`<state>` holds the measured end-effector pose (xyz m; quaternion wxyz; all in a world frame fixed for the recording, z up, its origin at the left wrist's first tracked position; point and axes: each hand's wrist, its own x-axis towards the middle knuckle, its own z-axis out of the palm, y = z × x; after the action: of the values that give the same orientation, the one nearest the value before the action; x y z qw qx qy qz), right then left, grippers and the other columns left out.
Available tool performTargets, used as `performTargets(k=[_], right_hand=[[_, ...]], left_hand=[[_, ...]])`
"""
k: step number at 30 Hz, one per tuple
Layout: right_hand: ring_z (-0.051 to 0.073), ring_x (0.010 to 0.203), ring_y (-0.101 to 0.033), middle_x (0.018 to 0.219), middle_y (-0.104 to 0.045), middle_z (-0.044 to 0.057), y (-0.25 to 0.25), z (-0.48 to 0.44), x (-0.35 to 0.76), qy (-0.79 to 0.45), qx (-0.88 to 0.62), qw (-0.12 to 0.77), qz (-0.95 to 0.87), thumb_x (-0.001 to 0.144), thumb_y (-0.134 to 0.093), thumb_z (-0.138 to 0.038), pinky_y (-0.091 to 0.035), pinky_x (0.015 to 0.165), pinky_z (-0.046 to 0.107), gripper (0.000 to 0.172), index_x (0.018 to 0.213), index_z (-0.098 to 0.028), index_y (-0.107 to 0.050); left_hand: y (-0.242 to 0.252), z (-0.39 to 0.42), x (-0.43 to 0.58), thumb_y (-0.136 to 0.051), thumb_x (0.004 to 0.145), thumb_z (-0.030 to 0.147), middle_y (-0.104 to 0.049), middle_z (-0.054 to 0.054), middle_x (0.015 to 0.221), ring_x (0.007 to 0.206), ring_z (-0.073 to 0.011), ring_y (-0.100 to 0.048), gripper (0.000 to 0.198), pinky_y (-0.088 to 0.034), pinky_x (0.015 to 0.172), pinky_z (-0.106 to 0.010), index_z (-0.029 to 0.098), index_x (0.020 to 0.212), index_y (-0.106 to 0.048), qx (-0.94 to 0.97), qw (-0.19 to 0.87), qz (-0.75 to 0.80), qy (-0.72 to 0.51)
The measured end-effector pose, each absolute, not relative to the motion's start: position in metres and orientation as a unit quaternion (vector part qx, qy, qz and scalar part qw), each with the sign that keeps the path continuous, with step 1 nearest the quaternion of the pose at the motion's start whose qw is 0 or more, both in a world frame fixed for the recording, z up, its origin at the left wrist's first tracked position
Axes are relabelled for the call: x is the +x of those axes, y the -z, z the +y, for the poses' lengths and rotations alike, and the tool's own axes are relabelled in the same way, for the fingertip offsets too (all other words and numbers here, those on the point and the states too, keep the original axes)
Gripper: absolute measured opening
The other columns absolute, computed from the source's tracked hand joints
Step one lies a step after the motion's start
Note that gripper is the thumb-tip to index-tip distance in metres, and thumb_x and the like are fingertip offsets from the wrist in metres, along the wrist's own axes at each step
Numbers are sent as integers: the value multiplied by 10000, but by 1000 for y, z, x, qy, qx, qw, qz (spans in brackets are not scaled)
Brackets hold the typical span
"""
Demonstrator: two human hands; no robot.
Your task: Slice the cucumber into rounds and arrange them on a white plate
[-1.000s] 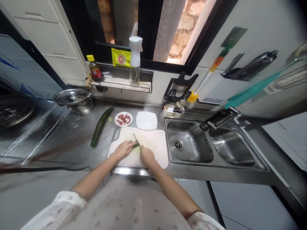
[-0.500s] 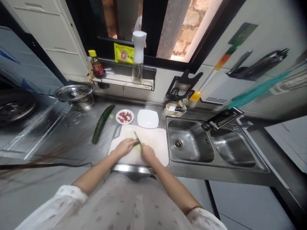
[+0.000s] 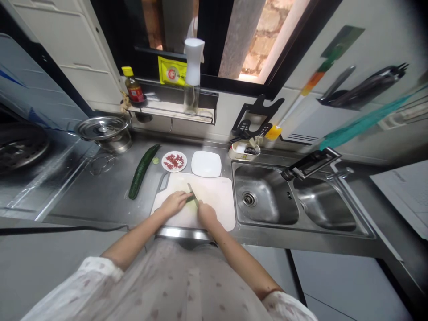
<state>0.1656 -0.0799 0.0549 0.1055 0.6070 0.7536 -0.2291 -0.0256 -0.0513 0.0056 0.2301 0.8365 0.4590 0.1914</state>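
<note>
A small dark-green piece [image 3: 190,197] lies on the white cutting board [image 3: 219,196] between the 2 hands, directly under the fingertips of the left hand [image 3: 174,203], whose fingers are close together and hold it down, and just ahead and to the left of the right hand [image 3: 207,215]. The right hand is curled closed around the handle of a knife [image 3: 193,193], its blade slanting across beside the piece. Beyond the board sit 2 white plates, the round plate [image 3: 163,164] bearing red bits [image 3: 174,161], and farther left lies a long cucumber [image 3: 142,173].
</note>
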Motion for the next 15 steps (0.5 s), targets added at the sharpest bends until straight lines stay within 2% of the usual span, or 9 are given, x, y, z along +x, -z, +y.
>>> performTargets(k=[15], right_hand=[[197, 1010, -644, 1041, -673, 155, -71, -70, 152, 240, 622, 104, 738, 908, -349, -78, -464, 804, 269, 356, 1242, -121, -463]], left_hand=[[-3, -52, -26, -398, 931, 203, -631, -56, 996, 931, -177, -561, 402, -446, 862, -302, 252, 1289, -574, 838, 217, 462, -195]])
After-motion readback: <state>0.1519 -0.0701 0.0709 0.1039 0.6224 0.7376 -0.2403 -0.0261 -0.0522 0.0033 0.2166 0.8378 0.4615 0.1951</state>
